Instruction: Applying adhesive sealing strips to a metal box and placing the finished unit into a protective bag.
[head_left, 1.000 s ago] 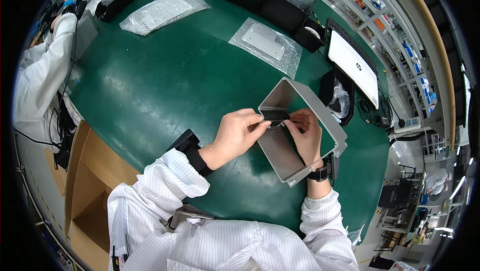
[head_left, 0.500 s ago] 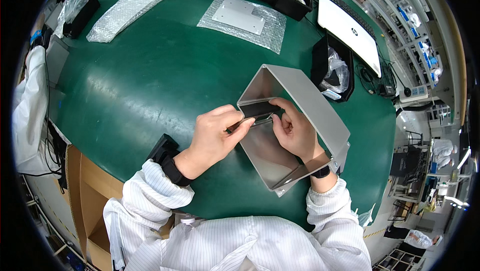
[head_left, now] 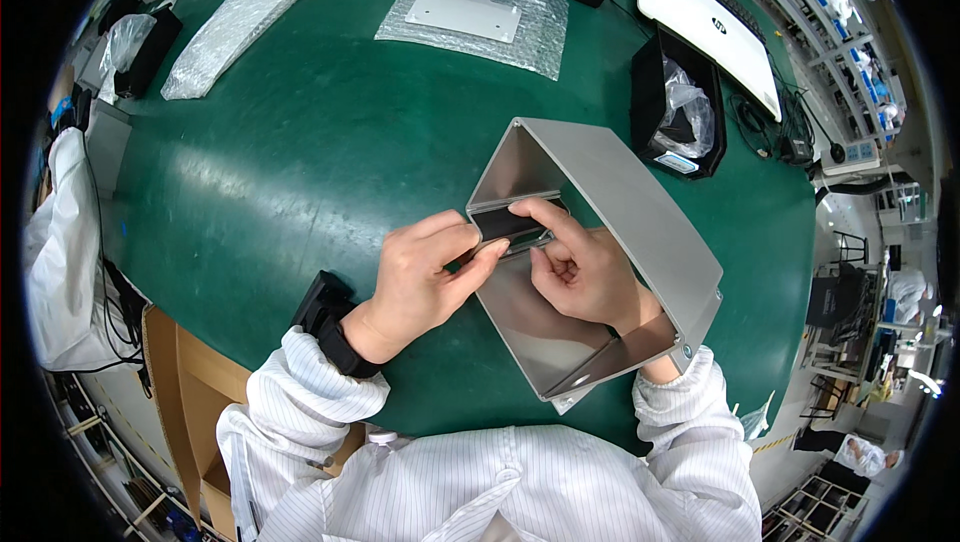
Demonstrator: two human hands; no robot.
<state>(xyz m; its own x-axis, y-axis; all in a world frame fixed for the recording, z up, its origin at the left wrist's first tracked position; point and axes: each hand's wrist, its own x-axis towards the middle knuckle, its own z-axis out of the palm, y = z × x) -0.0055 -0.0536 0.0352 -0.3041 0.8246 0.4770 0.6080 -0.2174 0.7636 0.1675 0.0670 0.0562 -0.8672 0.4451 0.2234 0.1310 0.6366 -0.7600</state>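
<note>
A grey sheet-metal housing, open at the side toward me, stands tilted over the table's near right part. My left hand is closed at its left edge, thumb and fingers pinching the edge by a black strip. My right hand reaches inside the housing. Its index finger lies along the black strip and its thumb is bent close below, by a thin shiny edge. The other right fingers are curled in. What lies between the fingertips is partly hidden.
On the green table a white plate lies on bubble wrap, with a wrapped bundle farther left. Black bins, one holding plastic bags, and a white laptop stand right. A cardboard box sits lower left.
The view has shifted slightly, so the table things sit higher in the picture. The housing has turned and tilted a little. Both hands keep nearly the same grip.
</note>
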